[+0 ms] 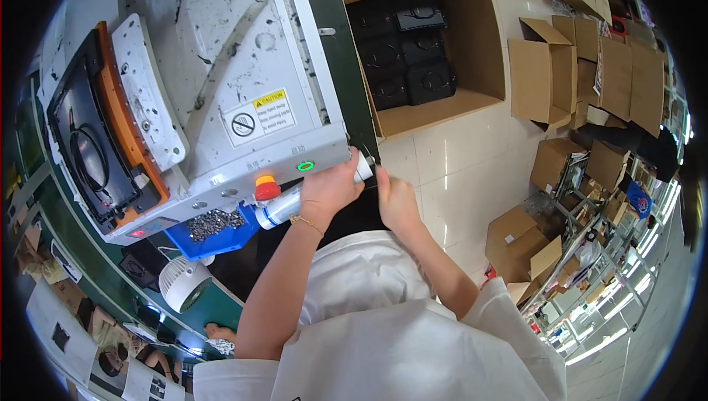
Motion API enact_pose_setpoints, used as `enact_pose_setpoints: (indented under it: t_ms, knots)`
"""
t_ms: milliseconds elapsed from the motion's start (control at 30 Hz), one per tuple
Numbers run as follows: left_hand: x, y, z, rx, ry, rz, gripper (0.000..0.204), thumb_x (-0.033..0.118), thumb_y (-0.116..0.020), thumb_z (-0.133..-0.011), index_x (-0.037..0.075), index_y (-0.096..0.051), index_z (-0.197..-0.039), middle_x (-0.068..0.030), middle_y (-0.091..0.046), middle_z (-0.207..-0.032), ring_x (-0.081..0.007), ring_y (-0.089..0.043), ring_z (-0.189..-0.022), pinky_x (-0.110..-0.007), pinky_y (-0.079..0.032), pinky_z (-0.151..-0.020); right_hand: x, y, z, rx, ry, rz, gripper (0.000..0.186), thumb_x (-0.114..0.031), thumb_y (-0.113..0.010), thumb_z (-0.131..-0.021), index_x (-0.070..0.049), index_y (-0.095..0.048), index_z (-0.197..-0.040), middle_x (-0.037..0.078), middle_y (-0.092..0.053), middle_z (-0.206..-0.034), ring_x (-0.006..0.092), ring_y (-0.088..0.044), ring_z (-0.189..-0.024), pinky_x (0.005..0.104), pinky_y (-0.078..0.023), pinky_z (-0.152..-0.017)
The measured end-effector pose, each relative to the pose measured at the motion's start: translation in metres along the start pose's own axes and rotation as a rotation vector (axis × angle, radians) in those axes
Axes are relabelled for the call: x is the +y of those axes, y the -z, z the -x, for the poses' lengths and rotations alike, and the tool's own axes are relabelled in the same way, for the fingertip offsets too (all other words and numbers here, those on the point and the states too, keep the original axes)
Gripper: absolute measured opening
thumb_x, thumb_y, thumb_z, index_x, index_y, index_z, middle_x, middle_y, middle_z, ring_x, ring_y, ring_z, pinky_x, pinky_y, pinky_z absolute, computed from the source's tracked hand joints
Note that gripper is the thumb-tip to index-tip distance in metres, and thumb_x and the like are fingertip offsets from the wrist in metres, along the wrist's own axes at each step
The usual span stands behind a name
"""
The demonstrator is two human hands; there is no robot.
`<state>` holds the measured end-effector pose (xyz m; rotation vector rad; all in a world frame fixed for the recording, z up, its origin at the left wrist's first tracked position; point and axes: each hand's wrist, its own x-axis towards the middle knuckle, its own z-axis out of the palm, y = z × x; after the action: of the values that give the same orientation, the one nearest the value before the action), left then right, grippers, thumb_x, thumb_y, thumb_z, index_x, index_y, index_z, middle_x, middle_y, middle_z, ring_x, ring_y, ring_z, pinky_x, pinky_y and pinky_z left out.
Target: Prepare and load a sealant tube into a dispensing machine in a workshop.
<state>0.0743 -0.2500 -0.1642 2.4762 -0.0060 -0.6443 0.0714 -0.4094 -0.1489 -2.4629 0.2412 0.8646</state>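
My left hand (332, 191) is wrapped around a white cylinder (277, 209) with blue bands near its left end. Its exact kind I cannot make out. The cylinder lies slantwise along the front of a white machine (214, 54), and its right end sticks out past my fingers. Close to that right end, my right hand (398, 200) is closed with the fingers curled; what it pinches, if anything, is too small to tell. Just left of the cylinder, a blue bin (214, 244) holds many small metal screws (216, 224).
The machine's front carries a red stop knob (266, 188) and a green-lit button (305, 166). A dark panel in an orange fixture (125, 106) sits at left. A white fan (183, 283) stands below. Right: a carton (476, 47) of black parts, with more cartons (542, 80).
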Motion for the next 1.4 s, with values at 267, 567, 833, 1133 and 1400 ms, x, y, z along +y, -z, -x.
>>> enact_pose_setpoints:
  t_ms: [267, 567, 833, 1133, 1400]
  knots:
    - [0.001, 0.004, 0.001, -0.059, 0.042, 0.013, 0.05, 0.034, -0.078, -0.066, 0.007, -0.055, -0.101, -0.0093, -0.057, -0.103, -0.0321, -0.06, -0.1, -0.045, -0.052, -0.079, -0.004, -0.001, -0.011, -0.037, 0.038, 0.026, 0.056, -0.041, -0.045, -0.099, 0.004, -0.065, -0.074, 0.032, -0.06, -0.069, 0.0494, -0.061, -0.071, 0.0534, -0.049, -0.064]
    - [0.005, 0.004, 0.001, -0.001, 0.014, -0.036, 0.05, 0.035, -0.078, -0.066, 0.007, -0.055, -0.101, -0.0096, -0.057, -0.102, -0.032, -0.062, -0.096, -0.044, -0.052, -0.077, -0.002, -0.005, -0.016, -0.024, 0.082, -0.017, 0.055, -0.041, -0.045, -0.099, 0.004, -0.065, -0.074, 0.031, -0.061, -0.071, 0.0497, -0.061, -0.073, 0.0538, -0.049, -0.065]
    - [0.004, 0.001, 0.005, 0.075, -0.01, -0.106, 0.051, 0.034, -0.078, -0.065, 0.006, -0.055, -0.101, -0.0101, -0.057, -0.099, -0.0314, -0.063, -0.091, -0.044, -0.052, -0.075, 0.023, 0.007, 0.015, -0.07, 0.036, -0.029, 0.06, -0.044, -0.041, -0.1, 0.005, -0.064, -0.075, 0.032, -0.059, -0.07, 0.0509, -0.06, -0.073, 0.0531, -0.048, -0.065]
    - [-0.004, 0.005, 0.006, 0.161, -0.126, -0.059, 0.048, 0.033, -0.075, -0.074, 0.001, -0.051, -0.099, -0.0149, -0.05, -0.108, -0.0357, -0.058, -0.094, -0.044, -0.049, -0.077, 0.05, 0.036, 0.03, -0.18, 0.058, -0.151, 0.063, -0.049, -0.036, -0.101, 0.004, -0.057, -0.075, 0.028, -0.059, -0.068, 0.0478, -0.058, -0.069, 0.0504, -0.044, -0.063]
    - [0.007, 0.007, 0.016, 0.101, -0.167, -0.044, 0.05, 0.036, -0.069, -0.081, 0.0, -0.054, -0.112, -0.0172, -0.054, -0.119, -0.0337, -0.057, -0.104, -0.042, -0.048, -0.086, 0.032, 0.024, 0.026, -0.062, 0.045, -0.264, 0.05, -0.044, -0.039, -0.101, 0.001, -0.058, -0.091, 0.024, -0.063, -0.073, 0.0436, -0.062, -0.075, 0.0476, -0.046, -0.068]
